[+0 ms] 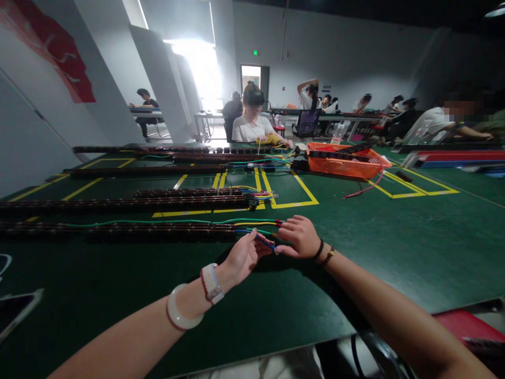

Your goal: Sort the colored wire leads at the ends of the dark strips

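Observation:
My left hand (243,257) pinches a blue wire (265,242) between thumb and fingers, close to its small metal end. From the right, my right hand (299,238) curls its fingers over the ends of the neighbouring wires, and its thumb tip meets the blue wire's end. A yellow wire (252,223) and a green wire (177,221) run to dark red sleeves under those fingers. All these wires come out of a long dark cable chain (158,231) lying across the table to the left. What exactly sits inside my right fingers is partly hidden.
Further back on the green table (374,252) lie more cable chains (197,201) with loose wire ends. Yellow tape marks (295,203) cross the surface. An orange basket (343,167) holds dark parts. A co-worker (252,123) sits opposite. A device's corner (19,310) shows at lower left.

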A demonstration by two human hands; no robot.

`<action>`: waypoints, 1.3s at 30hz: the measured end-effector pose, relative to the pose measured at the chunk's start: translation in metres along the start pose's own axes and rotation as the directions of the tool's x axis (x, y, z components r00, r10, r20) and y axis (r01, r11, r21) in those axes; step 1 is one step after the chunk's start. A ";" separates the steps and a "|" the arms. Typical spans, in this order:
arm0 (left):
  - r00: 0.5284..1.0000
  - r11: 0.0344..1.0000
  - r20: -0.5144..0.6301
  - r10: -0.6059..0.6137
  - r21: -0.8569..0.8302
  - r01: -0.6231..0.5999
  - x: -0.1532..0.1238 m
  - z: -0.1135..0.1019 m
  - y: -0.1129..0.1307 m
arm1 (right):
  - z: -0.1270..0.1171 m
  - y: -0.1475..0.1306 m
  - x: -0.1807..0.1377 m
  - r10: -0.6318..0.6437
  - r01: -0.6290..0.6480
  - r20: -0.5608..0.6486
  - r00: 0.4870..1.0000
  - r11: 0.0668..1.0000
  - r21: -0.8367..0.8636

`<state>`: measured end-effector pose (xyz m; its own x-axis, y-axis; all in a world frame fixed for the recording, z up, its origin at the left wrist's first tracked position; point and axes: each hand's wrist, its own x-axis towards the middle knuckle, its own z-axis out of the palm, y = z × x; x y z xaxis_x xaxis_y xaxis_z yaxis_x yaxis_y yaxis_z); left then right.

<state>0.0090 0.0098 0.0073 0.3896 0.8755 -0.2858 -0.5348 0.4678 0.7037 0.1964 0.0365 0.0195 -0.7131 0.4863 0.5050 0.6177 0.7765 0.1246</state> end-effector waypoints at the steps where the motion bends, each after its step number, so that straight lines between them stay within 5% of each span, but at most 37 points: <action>1: 1.000 1.000 -0.010 -0.015 -0.005 0.015 0.000 0.000 0.000 | -0.001 -0.002 0.000 -0.061 0.061 -0.013 0.998 0.998 -0.020; 6: 0.999 0.999 -0.033 -0.018 -0.039 0.017 0.000 -0.001 0.000 | 0.006 -0.009 0.001 -0.132 0.129 -0.053 0.990 0.990 -0.057; 10: 0.999 1.000 0.029 0.031 -0.006 -0.031 0.002 -0.002 -0.001 | 0.010 -0.007 0.003 0.048 -0.050 -0.061 0.997 0.999 -0.021; 14: 0.987 0.974 0.162 0.014 0.220 -0.050 -0.001 -0.001 -0.003 | 0.012 0.002 0.004 0.234 -0.235 0.006 0.972 0.972 0.004; 18: 0.954 0.882 0.291 -0.072 0.465 -0.075 -0.005 0.000 -0.004 | 0.017 0.007 0.004 0.090 -0.103 0.157 0.984 0.992 0.076; 25: 0.955 0.860 0.277 -0.104 0.507 -0.053 -0.005 0.001 -0.005 | 0.023 -0.002 0.005 -0.083 0.063 0.292 0.953 0.995 0.077; 39: 0.951 0.857 0.289 -0.106 0.511 -0.060 -0.005 0.001 -0.005 | 0.027 0.004 0.004 -0.199 0.169 0.290 0.936 0.977 0.127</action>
<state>0.0108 0.0033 0.0061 0.6445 0.7481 -0.1583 -0.0984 0.2864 0.9530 0.1864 0.0522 -0.0009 -0.8868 0.4165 0.2005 0.4412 0.8919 0.0989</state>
